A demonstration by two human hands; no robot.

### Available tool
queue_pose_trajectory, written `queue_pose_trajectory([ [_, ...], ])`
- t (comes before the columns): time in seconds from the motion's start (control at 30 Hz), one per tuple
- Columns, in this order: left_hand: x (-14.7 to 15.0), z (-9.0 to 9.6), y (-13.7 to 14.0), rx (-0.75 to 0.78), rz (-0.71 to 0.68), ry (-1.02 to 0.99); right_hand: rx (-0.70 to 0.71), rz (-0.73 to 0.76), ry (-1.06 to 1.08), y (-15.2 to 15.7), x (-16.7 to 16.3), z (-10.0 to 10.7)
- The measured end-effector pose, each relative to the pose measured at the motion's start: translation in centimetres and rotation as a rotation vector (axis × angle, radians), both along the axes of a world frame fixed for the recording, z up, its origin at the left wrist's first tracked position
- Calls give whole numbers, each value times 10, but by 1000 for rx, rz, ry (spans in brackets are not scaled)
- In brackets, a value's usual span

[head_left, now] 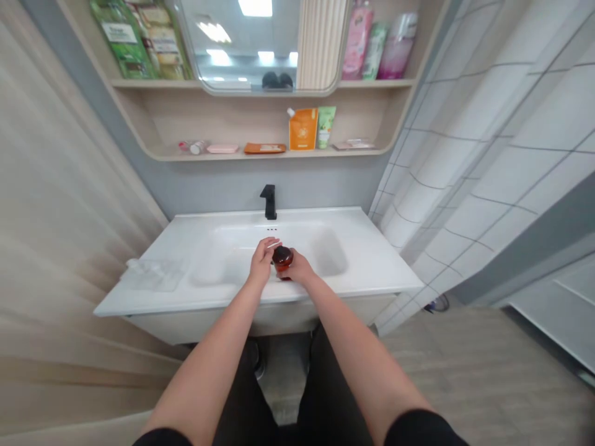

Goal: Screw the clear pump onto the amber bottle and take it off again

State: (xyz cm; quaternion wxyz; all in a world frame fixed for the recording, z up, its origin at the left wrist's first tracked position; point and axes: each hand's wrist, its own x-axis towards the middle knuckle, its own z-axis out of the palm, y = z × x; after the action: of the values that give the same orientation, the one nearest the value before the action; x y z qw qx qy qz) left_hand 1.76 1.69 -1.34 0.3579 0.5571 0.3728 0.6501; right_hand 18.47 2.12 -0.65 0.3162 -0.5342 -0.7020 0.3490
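A small amber-brown jar with a black lid point(282, 254) is held above the front part of the white sink basin point(329, 251). My right hand point(300, 267) is closed round the jar's right side and lower body. On the jar's left, my left hand point(263, 257) has its fingers stretched out and apart, with the fingertips close to the lid. Whether those fingertips touch the lid I cannot tell. The black faucet point(269, 201) stands behind the basin, beyond both hands.
On the counter's left lies a clear plastic bag or wrap point(155, 274). Above, a shelf point(223, 156) carries an orange pouch point(303, 130), a green tube point(326, 127), and small flat packs. Bottles flank the mirror point(264, 49). A white tiled wall point(465, 186) rises at right.
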Motion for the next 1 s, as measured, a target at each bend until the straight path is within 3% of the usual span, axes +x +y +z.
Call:
queue_pose_trajectory([
  [0.2, 0, 0, -1, -41, 19, 84, -25, 1, 16, 0, 1, 0],
  [0.37, 1, 1, -3, -1, 15, 37, -16, -1, 25, 0, 1, -1],
  [0.57, 6, 2, -3, -88, 114, 97, 4, 9, -14, 0, -1, -2],
  [0.77, 1, 1, -1, -105, 53, 43, 35, 2, -65, 0, -2, -3],
  [0.9, 6, 1, 1, -76, 78, 101, 39, -25, -72, -1, -3, -1],
  [1.0, -1, 8, -3, -155, 111, 272, 14, -71, -87, -3, -3, 2],
])
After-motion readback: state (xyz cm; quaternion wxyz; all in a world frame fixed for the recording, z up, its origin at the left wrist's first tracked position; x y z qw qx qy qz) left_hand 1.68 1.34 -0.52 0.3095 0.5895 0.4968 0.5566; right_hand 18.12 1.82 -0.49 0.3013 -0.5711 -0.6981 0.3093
